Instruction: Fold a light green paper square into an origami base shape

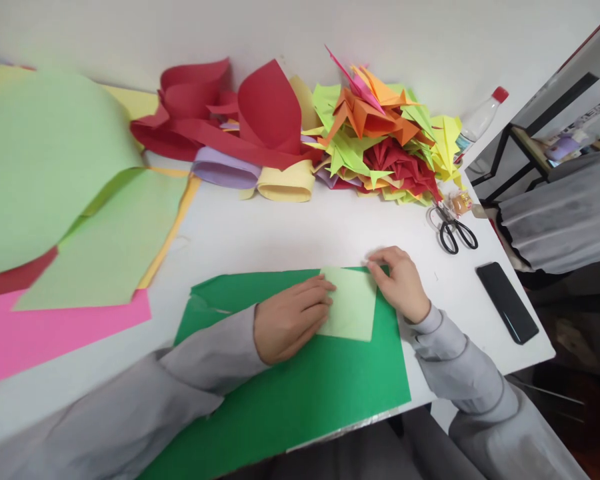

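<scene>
A small light green paper [353,305] lies on a large dark green sheet [300,387] at the near edge of the white table [290,233]. My left hand [290,319] presses flat on the left part of the light green paper, fingers together and stretched out. My right hand [399,281] pinches the paper's upper right corner with curled fingertips. Both arms wear grey sleeves.
Big sheets of light green [55,173], pink [40,333] and yellow paper lie at the left. Red, purple and yellow curled sheets [240,127] and a heap of folded paper figures [385,140] line the wall. Scissors [453,230], a black phone [506,301] and a bottle [480,117] sit at the right.
</scene>
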`<state>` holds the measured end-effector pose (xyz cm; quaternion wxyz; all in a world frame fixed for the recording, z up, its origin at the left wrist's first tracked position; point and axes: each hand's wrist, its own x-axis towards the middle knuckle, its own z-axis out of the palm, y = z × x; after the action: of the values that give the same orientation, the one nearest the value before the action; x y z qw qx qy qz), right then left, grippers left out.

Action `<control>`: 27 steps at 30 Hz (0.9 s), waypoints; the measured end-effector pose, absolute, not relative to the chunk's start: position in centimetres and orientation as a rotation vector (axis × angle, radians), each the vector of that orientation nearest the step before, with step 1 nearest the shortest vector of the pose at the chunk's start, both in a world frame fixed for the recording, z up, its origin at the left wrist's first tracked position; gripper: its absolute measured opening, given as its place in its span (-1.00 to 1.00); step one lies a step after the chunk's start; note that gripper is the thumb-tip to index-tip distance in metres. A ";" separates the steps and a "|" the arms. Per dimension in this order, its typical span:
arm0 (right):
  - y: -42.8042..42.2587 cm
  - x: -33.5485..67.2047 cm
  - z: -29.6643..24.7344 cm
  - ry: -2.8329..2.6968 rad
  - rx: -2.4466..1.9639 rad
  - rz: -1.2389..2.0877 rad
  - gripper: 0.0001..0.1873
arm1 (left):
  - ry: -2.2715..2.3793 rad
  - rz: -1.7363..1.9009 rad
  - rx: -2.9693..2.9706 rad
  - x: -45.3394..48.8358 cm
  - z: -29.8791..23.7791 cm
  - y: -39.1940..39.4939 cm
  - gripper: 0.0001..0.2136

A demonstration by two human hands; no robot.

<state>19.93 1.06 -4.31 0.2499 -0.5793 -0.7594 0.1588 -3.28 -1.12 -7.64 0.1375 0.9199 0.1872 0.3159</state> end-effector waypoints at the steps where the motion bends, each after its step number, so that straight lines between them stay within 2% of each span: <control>1: 1.0 20.0 -4.3 -2.061 -1.611 0.383 -0.81 | 0.524 0.907 2.660 -3.3 -7.5 -1.1 -0.82; 4: 0.9 20.1 -3.9 -2.107 -1.650 0.330 -0.73 | 0.558 0.916 2.721 -3.3 -6.8 -1.1 -0.86; 8: 0.3 20.1 -3.0 -2.182 -1.692 0.447 -0.66 | 0.665 0.876 2.835 -3.0 -6.1 -1.2 -0.77; 15: 0.0 20.0 -2.2 -2.321 -1.630 0.602 -0.68 | 0.694 0.822 2.860 -2.9 -6.2 -1.3 -0.77; 24: 0.2 20.2 -1.3 -2.037 -1.519 0.979 -0.70 | 0.692 0.719 2.916 -3.1 -6.3 -1.3 -0.77; 27: 0.1 20.1 -0.8 -1.929 -1.468 1.156 -0.73 | 0.685 0.704 2.937 -3.2 -6.5 -1.3 -0.70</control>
<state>20.07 0.10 -0.84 0.2259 -0.5326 -0.6997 0.4192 -3.16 -1.30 -6.51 0.0223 0.9481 0.2212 0.2274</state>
